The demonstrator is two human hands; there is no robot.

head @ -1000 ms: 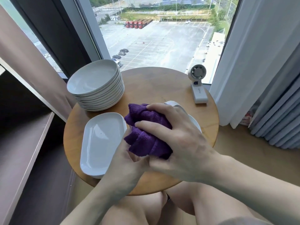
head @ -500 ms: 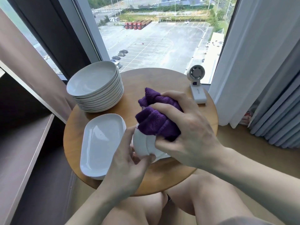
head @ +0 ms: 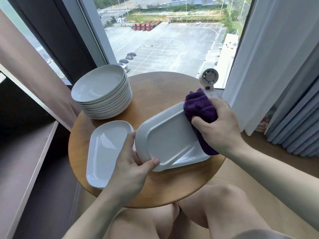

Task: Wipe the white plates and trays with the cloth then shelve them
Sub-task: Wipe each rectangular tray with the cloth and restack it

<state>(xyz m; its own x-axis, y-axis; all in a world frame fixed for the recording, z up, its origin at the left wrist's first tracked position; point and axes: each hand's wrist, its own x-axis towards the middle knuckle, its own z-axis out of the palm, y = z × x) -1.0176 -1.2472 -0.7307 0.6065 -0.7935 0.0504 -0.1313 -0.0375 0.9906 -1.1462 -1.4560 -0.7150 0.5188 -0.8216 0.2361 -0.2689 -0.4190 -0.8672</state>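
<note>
My left hand (head: 131, 169) grips one upturned tray (head: 169, 142) by its corner; my right hand (head: 219, 128) clutches one purple cloth (head: 198, 107) against its far end. A second tray (head: 105, 152) lies just left of my left hand, with roughly eleven stacked plates (head: 101, 94) beyond.

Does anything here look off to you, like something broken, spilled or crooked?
Nothing spilled or broken. The tray in the left hand is bottom up and tilted, only because the right hand holds the purple cloth against its underside. The other tray lies close to the table edge.
</note>
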